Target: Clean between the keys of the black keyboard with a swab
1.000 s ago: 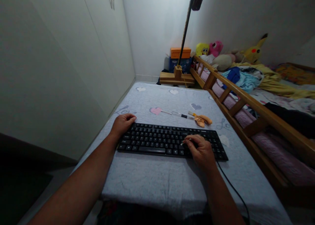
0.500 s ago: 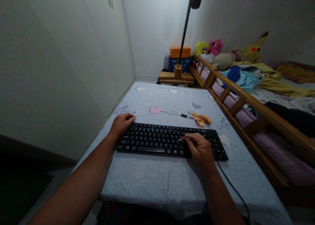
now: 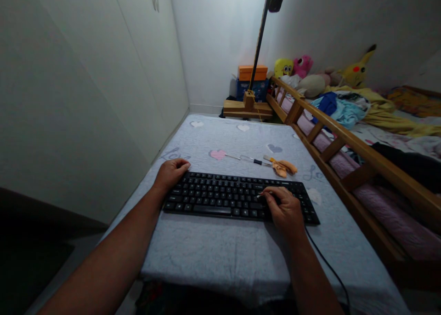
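A black keyboard (image 3: 214, 196) lies flat on a cloth-covered table. At its far left corner, my left hand (image 3: 171, 174) is closed on the edge, with most of its fingertips hidden. Over the right part of the keys, my right hand (image 3: 285, 208) pinches a thin cotton swab (image 3: 259, 196). The swab's white tip points left and is at the keys near the Enter area; whether it touches them is hard to tell. The keyboard's cable (image 3: 327, 263) runs from under my right wrist toward the near edge.
Behind the keyboard lie a thin pale stick (image 3: 232, 157), a tool with a black grip (image 3: 257, 161), a small brush (image 3: 268, 158) and an orange cloth (image 3: 284, 168). A wooden bed rail (image 3: 347, 145) borders the right, a white cabinet (image 3: 103, 76) the left. A lamp stand (image 3: 258, 43) rises beyond.
My right hand has slid a little to the right over the keys with the cotton swab. My left hand and the keyboard have stayed in place.
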### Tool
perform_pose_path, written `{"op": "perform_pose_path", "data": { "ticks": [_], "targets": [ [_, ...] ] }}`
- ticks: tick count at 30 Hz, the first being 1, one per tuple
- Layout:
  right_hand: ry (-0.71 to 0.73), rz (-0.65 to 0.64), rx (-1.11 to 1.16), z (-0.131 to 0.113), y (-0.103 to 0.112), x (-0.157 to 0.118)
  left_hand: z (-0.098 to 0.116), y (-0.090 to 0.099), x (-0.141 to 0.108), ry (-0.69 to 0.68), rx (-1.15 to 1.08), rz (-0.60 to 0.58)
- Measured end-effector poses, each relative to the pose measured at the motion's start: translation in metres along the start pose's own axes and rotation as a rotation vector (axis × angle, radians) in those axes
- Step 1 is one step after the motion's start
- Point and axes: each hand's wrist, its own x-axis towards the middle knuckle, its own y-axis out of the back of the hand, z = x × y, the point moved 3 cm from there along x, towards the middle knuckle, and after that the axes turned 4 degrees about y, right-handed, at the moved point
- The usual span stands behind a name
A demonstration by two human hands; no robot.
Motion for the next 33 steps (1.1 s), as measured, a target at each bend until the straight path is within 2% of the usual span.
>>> {"op": "perform_pose_path", "data": {
  "ticks": [20, 33],
  "targets": [
    [0.004, -0.011, 0.016, 0.0052, 0.0025, -0.0039, -0.0054, -0.0016, 0.0028, 0.013, 0.004, -0.001],
    [0.018, 0.026, -0.05, 0.006, 0.0069, -0.0042, 0.0002, 0.0003, 0.0002, 0.005, 0.025, 0.012]
  ]
}}
